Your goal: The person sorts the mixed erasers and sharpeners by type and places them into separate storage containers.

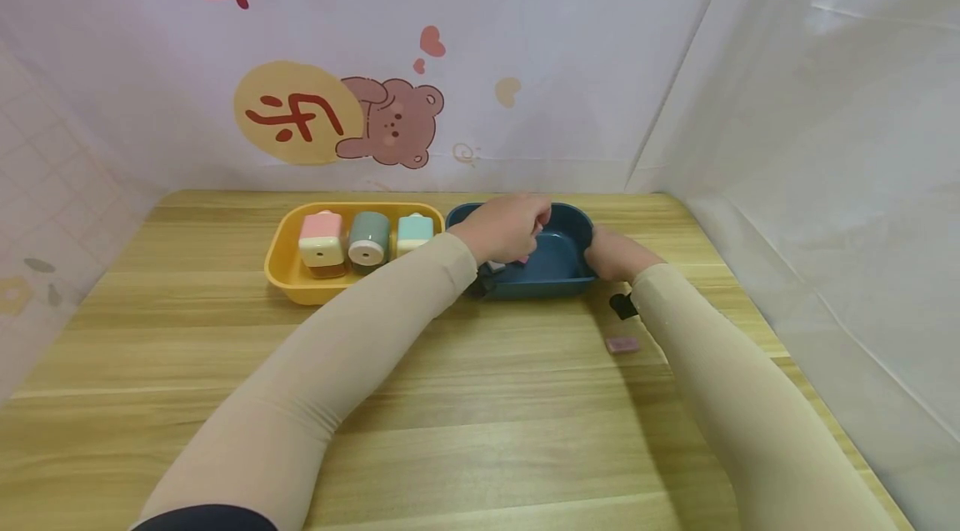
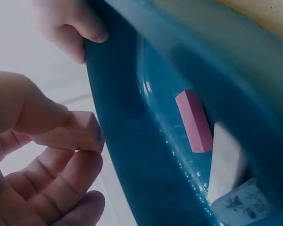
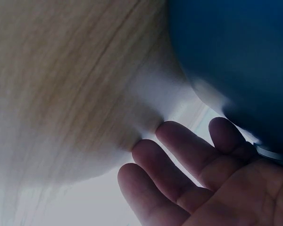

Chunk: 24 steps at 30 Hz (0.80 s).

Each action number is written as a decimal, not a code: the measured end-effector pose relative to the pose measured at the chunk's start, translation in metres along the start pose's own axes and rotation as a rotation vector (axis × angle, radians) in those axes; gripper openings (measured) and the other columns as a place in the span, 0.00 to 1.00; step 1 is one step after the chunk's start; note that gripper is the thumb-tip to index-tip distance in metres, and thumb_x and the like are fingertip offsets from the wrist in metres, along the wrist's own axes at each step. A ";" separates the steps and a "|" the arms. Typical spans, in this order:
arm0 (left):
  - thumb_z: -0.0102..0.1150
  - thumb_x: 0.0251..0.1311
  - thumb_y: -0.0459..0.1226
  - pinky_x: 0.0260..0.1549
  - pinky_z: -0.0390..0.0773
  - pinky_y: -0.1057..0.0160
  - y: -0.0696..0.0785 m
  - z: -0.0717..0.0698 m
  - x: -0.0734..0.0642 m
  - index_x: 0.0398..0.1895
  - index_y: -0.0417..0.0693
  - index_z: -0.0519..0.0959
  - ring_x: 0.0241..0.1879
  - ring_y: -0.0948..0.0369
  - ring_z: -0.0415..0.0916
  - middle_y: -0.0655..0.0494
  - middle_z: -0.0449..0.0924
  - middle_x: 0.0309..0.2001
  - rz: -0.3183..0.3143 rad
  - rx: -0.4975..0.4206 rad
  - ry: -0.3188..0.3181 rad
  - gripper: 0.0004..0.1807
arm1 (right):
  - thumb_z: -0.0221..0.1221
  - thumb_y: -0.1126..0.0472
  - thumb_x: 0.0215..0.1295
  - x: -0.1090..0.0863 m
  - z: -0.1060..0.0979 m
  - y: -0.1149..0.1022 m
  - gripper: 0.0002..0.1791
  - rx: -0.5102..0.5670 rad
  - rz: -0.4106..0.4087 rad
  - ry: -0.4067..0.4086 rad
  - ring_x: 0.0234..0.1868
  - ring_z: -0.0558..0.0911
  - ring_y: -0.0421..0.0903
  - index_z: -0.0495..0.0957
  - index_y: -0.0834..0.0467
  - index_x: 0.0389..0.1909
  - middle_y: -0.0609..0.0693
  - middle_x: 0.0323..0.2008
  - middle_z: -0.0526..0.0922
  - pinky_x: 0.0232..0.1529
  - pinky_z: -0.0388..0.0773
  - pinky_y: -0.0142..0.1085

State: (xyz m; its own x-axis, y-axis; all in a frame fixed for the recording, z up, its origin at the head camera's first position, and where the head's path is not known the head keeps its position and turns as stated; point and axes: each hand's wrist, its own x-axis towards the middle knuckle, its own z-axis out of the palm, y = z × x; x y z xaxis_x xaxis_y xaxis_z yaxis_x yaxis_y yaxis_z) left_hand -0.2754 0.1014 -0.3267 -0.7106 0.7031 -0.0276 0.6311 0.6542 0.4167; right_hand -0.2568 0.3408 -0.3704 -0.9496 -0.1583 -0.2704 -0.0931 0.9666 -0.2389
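Note:
Above the blue bin (image 1: 555,254), my left hand (image 1: 506,227) pinches a pale pink eraser (image 2: 80,132) between thumb and fingers. Inside the bin, the left wrist view shows a pink eraser (image 2: 195,123), a white eraser (image 2: 224,157) and a clear-wrapped piece marked 4B (image 2: 243,205). My right hand (image 1: 617,253) holds the bin's right end, its thumb over the rim in the left wrist view. The fingers (image 3: 186,146) of that hand extend along the bin's outside, near the wooden table.
Left of the blue bin stands a yellow bin (image 1: 300,291) with a pink sharpener (image 1: 322,239), a grey-green one (image 1: 369,235) and a light blue one (image 1: 415,231). A black piece (image 1: 623,306) and a pink block (image 1: 622,345) lie near my right forearm. A white curtain (image 1: 847,139) borders the table.

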 end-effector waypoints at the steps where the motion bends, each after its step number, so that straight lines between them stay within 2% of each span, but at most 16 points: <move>1: 0.55 0.72 0.34 0.45 0.78 0.62 0.000 0.000 0.000 0.52 0.53 0.73 0.35 0.66 0.82 0.58 0.77 0.43 -0.005 -0.003 -0.005 0.09 | 0.42 0.65 0.70 0.000 0.000 0.000 0.25 0.004 0.002 -0.001 0.40 0.78 0.58 0.67 0.82 0.57 0.66 0.41 0.77 0.52 0.78 0.54; 7: 0.53 0.77 0.38 0.45 0.78 0.62 -0.003 0.001 0.001 0.52 0.54 0.74 0.39 0.64 0.81 0.60 0.79 0.44 -0.032 -0.012 -0.055 0.06 | 0.41 0.65 0.70 0.000 -0.001 -0.001 0.26 0.015 0.020 -0.008 0.42 0.79 0.59 0.65 0.82 0.60 0.67 0.44 0.78 0.54 0.77 0.55; 14: 0.45 0.81 0.41 0.48 0.77 0.61 -0.006 0.004 0.002 0.54 0.54 0.75 0.40 0.63 0.81 0.60 0.82 0.41 -0.014 0.059 -0.112 0.09 | 0.41 0.65 0.71 -0.001 -0.001 -0.002 0.27 0.002 0.009 -0.012 0.43 0.79 0.59 0.64 0.83 0.61 0.69 0.46 0.78 0.56 0.77 0.55; 20: 0.45 0.82 0.40 0.50 0.77 0.61 -0.006 0.004 0.001 0.54 0.54 0.76 0.40 0.64 0.81 0.60 0.81 0.41 -0.002 0.072 -0.127 0.09 | 0.41 0.64 0.71 -0.001 -0.002 -0.002 0.27 -0.002 0.008 -0.014 0.43 0.78 0.59 0.64 0.83 0.61 0.70 0.47 0.78 0.56 0.77 0.56; 24: 0.47 0.81 0.41 0.48 0.79 0.60 -0.006 0.002 0.001 0.53 0.55 0.75 0.39 0.64 0.81 0.60 0.81 0.42 -0.020 0.044 -0.115 0.07 | 0.40 0.64 0.72 -0.001 -0.003 -0.002 0.27 -0.009 0.011 -0.022 0.43 0.78 0.59 0.64 0.84 0.62 0.71 0.48 0.78 0.56 0.77 0.56</move>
State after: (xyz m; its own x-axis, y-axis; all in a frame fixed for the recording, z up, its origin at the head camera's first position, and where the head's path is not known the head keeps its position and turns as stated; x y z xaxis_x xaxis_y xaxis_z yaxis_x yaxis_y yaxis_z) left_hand -0.2792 0.0993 -0.3312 -0.6845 0.7154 -0.1404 0.6320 0.6782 0.3749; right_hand -0.2563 0.3400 -0.3672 -0.9437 -0.1521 -0.2937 -0.0857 0.9701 -0.2271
